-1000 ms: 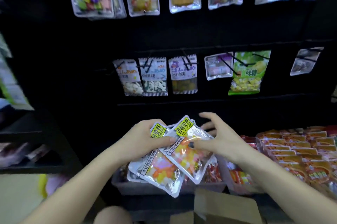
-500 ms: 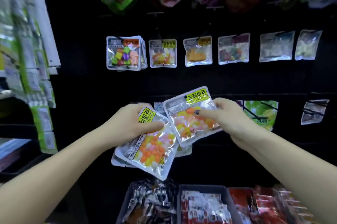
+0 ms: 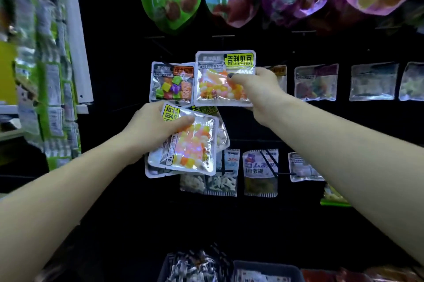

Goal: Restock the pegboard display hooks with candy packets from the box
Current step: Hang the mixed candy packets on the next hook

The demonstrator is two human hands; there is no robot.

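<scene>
Just right of the cube-candy packet (image 3: pixel 172 82) on the pegboard, the right hand (image 3: pixel 257 89) is pinching one light, slippery jellybean packet (image 3: pixel 224 78); the left hand (image 3: pixel 153 128) is gripping the spare stack (image 3: pixel 188 142); holding near the header looks best.

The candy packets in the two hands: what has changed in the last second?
The right hand has taken one packet off the stack and raised it to the pegboard row, beside the hanging cube-candy packet. The left hand has risen too and still grips the remaining stack.

Left hand (image 3: pixel 156 128) gripping; right hand (image 3: pixel 257 89) pinching, raised
</scene>
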